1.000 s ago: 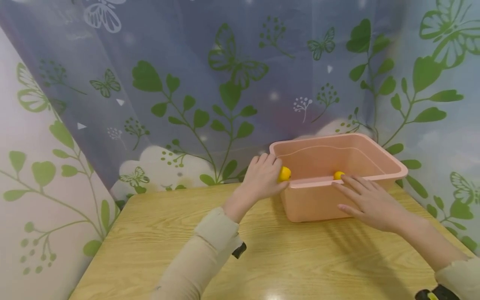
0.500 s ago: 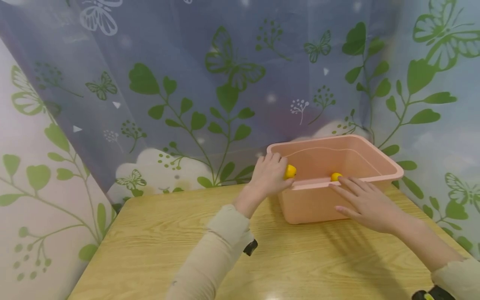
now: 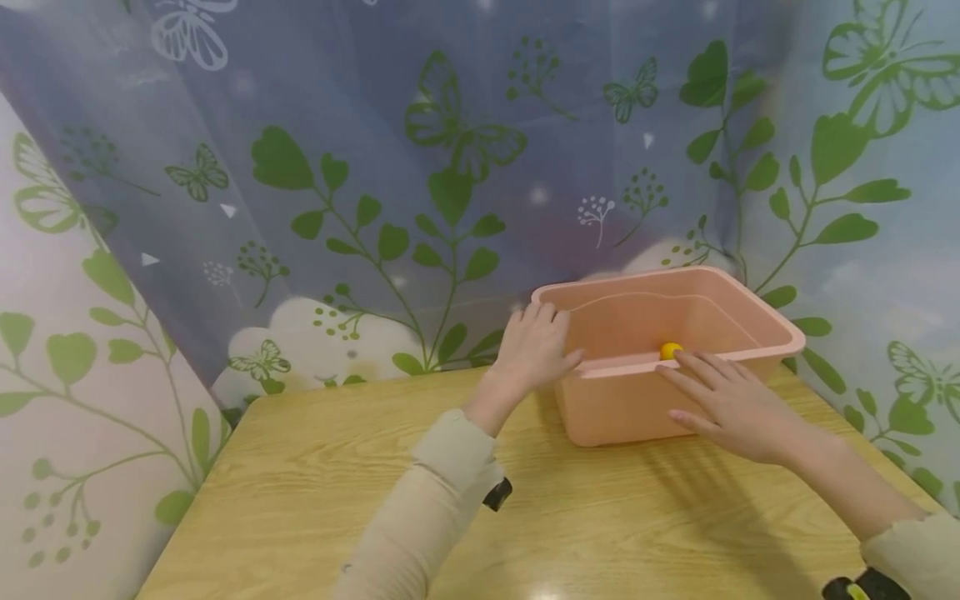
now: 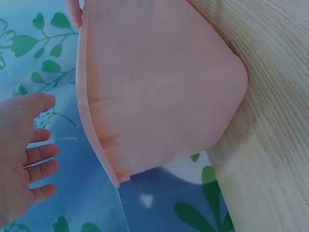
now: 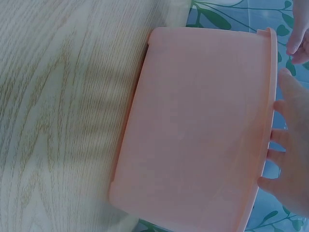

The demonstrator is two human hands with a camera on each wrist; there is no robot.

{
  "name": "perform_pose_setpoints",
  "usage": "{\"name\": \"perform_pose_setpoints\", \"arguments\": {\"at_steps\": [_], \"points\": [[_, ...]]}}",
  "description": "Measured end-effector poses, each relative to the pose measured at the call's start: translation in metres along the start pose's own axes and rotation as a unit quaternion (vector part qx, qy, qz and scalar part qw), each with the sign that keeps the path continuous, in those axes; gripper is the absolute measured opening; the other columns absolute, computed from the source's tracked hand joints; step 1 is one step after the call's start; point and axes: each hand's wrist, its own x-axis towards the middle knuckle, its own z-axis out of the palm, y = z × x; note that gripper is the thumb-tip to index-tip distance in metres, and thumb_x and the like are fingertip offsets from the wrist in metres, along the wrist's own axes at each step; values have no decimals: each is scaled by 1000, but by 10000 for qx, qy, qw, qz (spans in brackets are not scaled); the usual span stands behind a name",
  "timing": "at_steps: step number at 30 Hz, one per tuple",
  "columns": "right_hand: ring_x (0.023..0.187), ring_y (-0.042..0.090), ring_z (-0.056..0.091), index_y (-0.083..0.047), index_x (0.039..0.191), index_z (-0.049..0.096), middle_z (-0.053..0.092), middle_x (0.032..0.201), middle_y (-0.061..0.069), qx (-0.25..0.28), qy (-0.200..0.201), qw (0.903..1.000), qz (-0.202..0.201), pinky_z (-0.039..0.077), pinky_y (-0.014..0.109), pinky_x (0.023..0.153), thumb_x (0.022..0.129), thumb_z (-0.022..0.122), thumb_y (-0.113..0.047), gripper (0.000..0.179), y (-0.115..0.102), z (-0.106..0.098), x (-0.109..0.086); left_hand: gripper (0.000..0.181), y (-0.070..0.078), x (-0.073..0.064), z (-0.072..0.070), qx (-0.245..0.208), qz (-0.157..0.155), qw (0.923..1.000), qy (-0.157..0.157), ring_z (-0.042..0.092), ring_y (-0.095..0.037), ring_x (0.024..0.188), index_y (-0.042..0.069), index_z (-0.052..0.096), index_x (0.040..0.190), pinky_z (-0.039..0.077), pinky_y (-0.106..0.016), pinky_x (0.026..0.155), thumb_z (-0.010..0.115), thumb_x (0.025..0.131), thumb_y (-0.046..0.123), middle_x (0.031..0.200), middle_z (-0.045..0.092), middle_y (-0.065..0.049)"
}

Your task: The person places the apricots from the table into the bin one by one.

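A pink plastic bin [image 3: 637, 408] stands on the wooden table, its mouth facing up. My left hand [image 3: 528, 346] hovers at the bin's front left corner with relaxed fingers; the left wrist view shows an empty palm and spread fingers. Across the front rim reaches my right hand [image 3: 738, 408], fingers straight and slightly apart. In the right wrist view its fingertips [image 5: 276, 135] are right at the rim. Inside the bin, a small round yellow thing [image 3: 669, 352] shows just beyond the right fingertips. Much of the bin's floor is hidden behind its front wall.
The wooden table [image 3: 330, 492] extends left and in front of the bin. A blue backdrop [image 3: 360, 100] printed with leaves and butterflies rises behind it, with printed sheets at both sides.
My left hand moved slightly right over the bin's corner and let go of a yellow fruit-like thing, which is now out of sight. The right hand stayed nearly still.
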Motion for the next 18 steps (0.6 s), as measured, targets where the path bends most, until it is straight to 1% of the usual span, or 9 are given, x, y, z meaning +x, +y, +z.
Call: {"name": "perform_pose_setpoints", "arguments": {"at_steps": [4,7,11,13,18], "points": [[128,44,27,-3,139,40,29,143,25,8,-3,10000,2,22,57,99,93,51,-41,60,0,0,0,50,-11,-6,3,-73,-104,9999,39,47,-19,105,15,50,124,38,-34,86,44,92,52,117,50,-1],[128,44,26,-4,139,40,29,143,25,28,-51,10000,41,22,58,100,93,51,-42,61,0,-1,0,46,-21,-14,7,-225,-142,9995,149,48,-20,102,14,53,122,39,-34,83,45,93,49,114,52,-2],[129,44,26,-4,139,39,28,143,25,26,-85,9999,69,22,58,99,93,50,-42,61,-1,-1,0,41,-36,-29,12,-356,-155,9987,332,48,-21,98,12,57,116,39,-35,83,48,93,45,109,55,-2],[128,44,26,-4,139,39,28,143,25,14,-86,9999,64,22,58,100,93,50,-42,61,-1,-1,0,40,-44,-37,15,-344,-176,9985,388,49,-22,97,11,57,115,39,-35,83,48,93,44,107,55,-3],[128,45,26,-4,139,39,29,143,25,14,-52,10000,42,22,58,99,93,50,-42,60,-1,-1,0,39,-62,-58,24,-260,-270,9985,403,49,-23,95,9,58,112,40,-37,83,51,92,42,105,56,-5]]}}
